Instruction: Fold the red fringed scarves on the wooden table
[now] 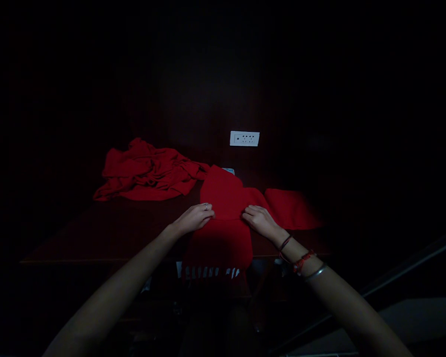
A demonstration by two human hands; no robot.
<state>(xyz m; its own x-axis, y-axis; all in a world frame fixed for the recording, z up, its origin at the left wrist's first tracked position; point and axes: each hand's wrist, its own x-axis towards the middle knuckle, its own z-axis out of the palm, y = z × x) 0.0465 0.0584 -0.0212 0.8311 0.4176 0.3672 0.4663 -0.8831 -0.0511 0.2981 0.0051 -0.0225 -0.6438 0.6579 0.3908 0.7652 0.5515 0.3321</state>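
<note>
A red scarf point(223, 193) lies across the middle of the dark table, and its fringed end hangs over the front edge. My left hand point(196, 217) is closed on the scarf's left edge, a ring showing on one finger. Opposite it, my right hand point(259, 219) pinches the right edge, with bracelets around that wrist. Between the hands the cloth is doubled, its fold line running straight from one to the other. Both sets of fingertips are partly hidden against the fabric.
A crumpled heap of red cloth point(148, 173) lies at the back left. Flat red cloth point(292, 209) rests to the right. On the dark wall behind is a white power socket point(244, 139). The table's front edge point(96, 260) runs below my hands. Much of the room is too dark to see.
</note>
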